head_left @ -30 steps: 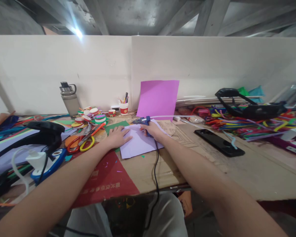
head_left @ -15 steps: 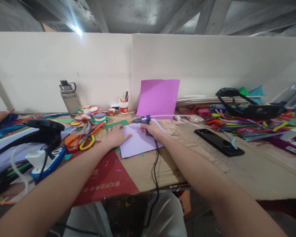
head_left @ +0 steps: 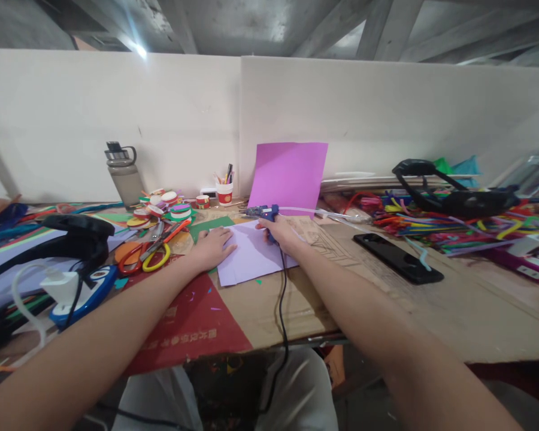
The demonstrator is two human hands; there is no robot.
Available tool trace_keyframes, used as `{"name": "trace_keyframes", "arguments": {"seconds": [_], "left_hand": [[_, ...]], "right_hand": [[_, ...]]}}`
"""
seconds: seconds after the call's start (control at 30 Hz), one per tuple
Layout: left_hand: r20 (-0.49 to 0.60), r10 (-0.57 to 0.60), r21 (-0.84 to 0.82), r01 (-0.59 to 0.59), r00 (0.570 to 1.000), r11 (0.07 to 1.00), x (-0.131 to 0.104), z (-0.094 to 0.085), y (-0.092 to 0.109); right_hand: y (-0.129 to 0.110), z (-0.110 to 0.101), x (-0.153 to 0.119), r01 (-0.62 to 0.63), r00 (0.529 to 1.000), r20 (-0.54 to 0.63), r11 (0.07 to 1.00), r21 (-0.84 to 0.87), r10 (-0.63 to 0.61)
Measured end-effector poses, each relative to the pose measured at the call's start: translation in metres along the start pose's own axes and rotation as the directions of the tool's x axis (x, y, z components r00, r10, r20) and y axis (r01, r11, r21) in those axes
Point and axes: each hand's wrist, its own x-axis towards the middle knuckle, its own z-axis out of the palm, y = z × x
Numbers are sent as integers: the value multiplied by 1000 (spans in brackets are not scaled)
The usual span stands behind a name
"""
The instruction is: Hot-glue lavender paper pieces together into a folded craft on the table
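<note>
The glue gun (head_left: 268, 212) is located inside the right hand (head_left: 281, 233), with the fingers wrapped around its handle and the nozzle directed to the person's left. The gun is positioned over the far edge of the lavender sheet (head_left: 247, 260); I cannot tell whether the nozzle touches any surface. The left hand (head_left: 210, 248) is laid palm down with fingers spread, its thumb on the left part of the sheet.

A pale glue stick (head_left: 294, 209) extends from the rear of the gun in front of the standing magenta sheet (head_left: 290, 173), which blocks the area behind. The black cable (head_left: 282, 320) drops from the handle, crosses the cardboard (head_left: 251, 314) and hangs over the table's near edge between the legs. Scissors (head_left: 157, 257) lie near the left wrist, on the outer side. A green sheet (head_left: 213, 224) lies beyond the left hand. The phone (head_left: 397, 257) rests well apart, to the right of the right forearm. The paper cup (head_left: 225, 194) and the bottle (head_left: 124, 179) stand at the rear.

Relative to half a second earlier, the gun is slightly raised and its glue stick, then nearly level, slopes down to the right. The lavender sheet holds its place.
</note>
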Motion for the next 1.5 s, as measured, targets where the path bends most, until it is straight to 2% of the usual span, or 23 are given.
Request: {"name": "trace_keyframes", "arguments": {"seconds": [0.1, 0.2, 0.33, 0.47, 0.67, 0.77, 0.87, 0.93, 1.07, 1.13, 1.37, 1.5], "left_hand": [[36, 92, -51, -90, 995, 995, -2, -3, 0], [66, 227, -109, -219, 972, 970, -6, -8, 2], [99, 322, -165, -304, 942, 938, -9, -14, 5], [120, 267, -123, -253, 956, 960, -8, -13, 4], [126, 60, -70, -52, 990, 996, -4, -6, -1], [116, -58, -34, 63, 992, 997, -2, -1, -2], [111, -110, -10, 112, 988, 994, -3, 2, -2], [114, -84, -5, 85, 990, 996, -7, 1, -3], [176, 92, -29, -88, 980, 996, -17, -7, -4], [197, 141, -42, -135, 970, 990, -21, -12, -5], [195, 229, -86, -216, 954, 973, -20, -15, -2], [174, 218, -77, -207, 960, 975, -18, -14, -4]], "right_hand": [[-5, -5, 1, -55, 995, -87, 998, 6, 55], [-9, -9, 2, -77, 977, -195, 997, 29, 82], [-8, -11, 2, -78, 970, -230, 997, 19, 81], [-4, -7, 0, -79, 976, -205, 997, 3, 78], [-2, -3, -4, -38, 980, -197, 999, -27, 32], [-2, -3, -5, -27, 980, -199, 999, -38, 19], [-2, -4, -6, -22, 980, -197, 999, -45, 13], [-1, -3, -5, -19, 981, -191, 999, -45, 11], [3, -2, 0, -18, 982, -186, 1000, -23, 13], [5, -2, 3, -25, 982, -187, 1000, -12, 22], [3, -2, 0, -20, 983, -185, 1000, -20, 16], [0, -3, -4, -12, 984, -180, 999, -45, 4]]}}
